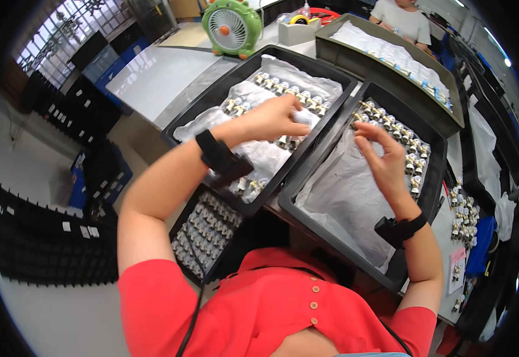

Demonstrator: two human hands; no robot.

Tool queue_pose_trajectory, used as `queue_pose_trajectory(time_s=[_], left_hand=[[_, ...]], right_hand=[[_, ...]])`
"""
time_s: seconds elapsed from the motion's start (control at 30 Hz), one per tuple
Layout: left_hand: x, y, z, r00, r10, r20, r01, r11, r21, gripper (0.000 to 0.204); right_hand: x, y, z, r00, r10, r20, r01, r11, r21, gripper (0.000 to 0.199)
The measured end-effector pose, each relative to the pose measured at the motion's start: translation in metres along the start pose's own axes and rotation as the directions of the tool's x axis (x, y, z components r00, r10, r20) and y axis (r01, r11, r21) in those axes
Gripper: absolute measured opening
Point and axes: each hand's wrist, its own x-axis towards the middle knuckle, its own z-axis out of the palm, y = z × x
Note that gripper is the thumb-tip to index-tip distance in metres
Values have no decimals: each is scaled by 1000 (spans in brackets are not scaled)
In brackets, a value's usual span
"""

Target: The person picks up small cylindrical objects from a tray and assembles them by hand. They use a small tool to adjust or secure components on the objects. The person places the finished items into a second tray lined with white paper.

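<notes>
My left hand (278, 119) is over the left black tray (263, 205), among small gold-and-white figurines (311, 101) standing in rows between white sheets. Its fingers are curled, and a blurred pale shape (303, 116) shows between fingers and thumb; I cannot make out what it is. Over the right black tray (316, 233) hovers my right hand (384, 159), thumb and index finger apart, fingertips close to the near-left end of a group of similar figurines (397, 131). A white sheet (346, 190) covers the rest of that tray.
A green fan (232, 28) stands behind the left tray. Beyond the right tray is an olive bin (384, 65) with a white sheet and small items. Below sits a smaller tray of figurines (207, 232). More figurines (465, 214) stand at right. Another person (401, 24) is at the back.
</notes>
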Motion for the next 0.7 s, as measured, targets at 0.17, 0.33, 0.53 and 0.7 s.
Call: queue_pose_trajectory(time_s=[0.17, 0.33, 0.53, 0.7], left_hand=[[-24, -74, -37, 941, -310, 134, 145, 730, 668, 49], [-33, -122, -28, 843, -501, 197, 194, 624, 757, 49], [-28, -133, -23, 805, -521, 282, 285, 758, 586, 52], [-34, -132, -29, 801, -509, 314, 318, 807, 498, 35]], right_hand=[[11, 18, -9, 996, 30, -81, -31, 999, -8, 21], [17, 29, -13, 996, 29, -89, -32, 999, -35, 20], [24, 50, -34, 979, 50, -196, -72, 991, -108, 17], [25, 69, -37, 956, 128, -263, -189, 958, -218, 18]])
